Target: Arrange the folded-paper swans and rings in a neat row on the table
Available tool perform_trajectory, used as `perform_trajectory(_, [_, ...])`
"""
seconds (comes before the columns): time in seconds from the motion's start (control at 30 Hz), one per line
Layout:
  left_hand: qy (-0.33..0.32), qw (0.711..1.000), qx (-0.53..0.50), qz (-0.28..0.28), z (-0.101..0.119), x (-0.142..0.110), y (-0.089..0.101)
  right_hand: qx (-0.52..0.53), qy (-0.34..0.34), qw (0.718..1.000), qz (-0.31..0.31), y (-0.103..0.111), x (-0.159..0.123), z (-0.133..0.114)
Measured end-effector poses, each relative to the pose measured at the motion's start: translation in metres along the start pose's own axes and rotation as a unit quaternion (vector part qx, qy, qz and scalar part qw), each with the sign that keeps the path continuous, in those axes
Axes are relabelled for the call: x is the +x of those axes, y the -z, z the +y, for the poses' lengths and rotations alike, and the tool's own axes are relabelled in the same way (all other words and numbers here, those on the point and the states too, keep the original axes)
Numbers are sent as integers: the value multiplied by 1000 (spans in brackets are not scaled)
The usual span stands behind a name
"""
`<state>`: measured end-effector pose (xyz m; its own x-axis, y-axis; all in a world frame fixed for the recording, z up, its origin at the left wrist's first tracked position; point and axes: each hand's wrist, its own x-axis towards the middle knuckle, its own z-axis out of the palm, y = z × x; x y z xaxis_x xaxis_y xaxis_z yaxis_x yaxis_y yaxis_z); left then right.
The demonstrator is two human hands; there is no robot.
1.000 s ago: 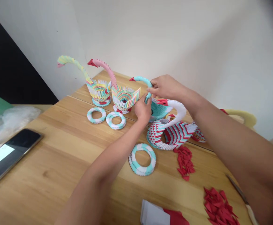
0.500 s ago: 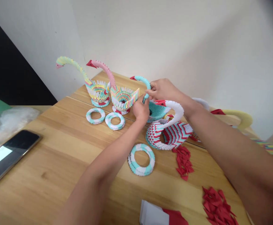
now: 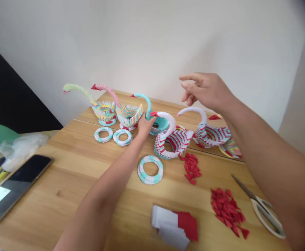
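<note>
Turquoise swan [image 3: 162,122]: neck [image 3: 148,103] appears fitted. Large ring [image 3: 151,180] and red pieces [image 3: 227,209] lie loose. Left hand [image 3: 145,124] at swan: grip indeterminable. Right hand [image 3: 207,90]: grip spread, empty.

Six swans [image 3: 162,144] near the table's [image 3: 71,174] far edge, three ring stacks [image 3: 142,170], two red piles [image 3: 227,211], one phone [image 3: 18,188], one pair of scissors [image 3: 255,199].

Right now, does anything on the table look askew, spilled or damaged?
Nothing looks spilled or damaged. The turquoise swan by the left hand sits upright. The white and red papers overlap unevenly, and red folded pieces lie in loose heaps, but neither looks odd.
</note>
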<state>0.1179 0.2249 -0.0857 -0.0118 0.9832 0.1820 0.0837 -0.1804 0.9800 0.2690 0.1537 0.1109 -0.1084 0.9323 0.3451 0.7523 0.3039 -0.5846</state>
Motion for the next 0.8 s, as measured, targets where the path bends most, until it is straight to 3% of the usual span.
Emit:
perform_trajectory(0.2, [20, 998, 45, -34, 22, -42, 38, 19, 2, 999, 45, 57, -98, -23])
perform_trajectory(0.33, [39, 997, 37, -52, 35, -78, 60, -2, -19, 996, 84, 89, -157, -11])
perform_trajectory(0.43, [24, 997, 49, -53, 40, -110, 76, -27, -53, 992, 112, 108, -188, 23])
perform_trajectory(0.57, [29, 992, 95, -78, 47, -155, 102, -102, -134, 977, 129, 129, -224, 91])
perform_trajectory(0.67, [41, 991, 116, -54, 62, -188, 117, -66, -222, 955, 183, 142, -251, 143])
perform_trajectory(0.73, [52, 994, 93, -25, 80, -205, 115, -1, -258, 944, 207, 147, -267, 172])
perform_trajectory(0.8, [36, 995, 72, -60, 99, -218, 96, 73, -293, 923, 238, 145, -279, 194])
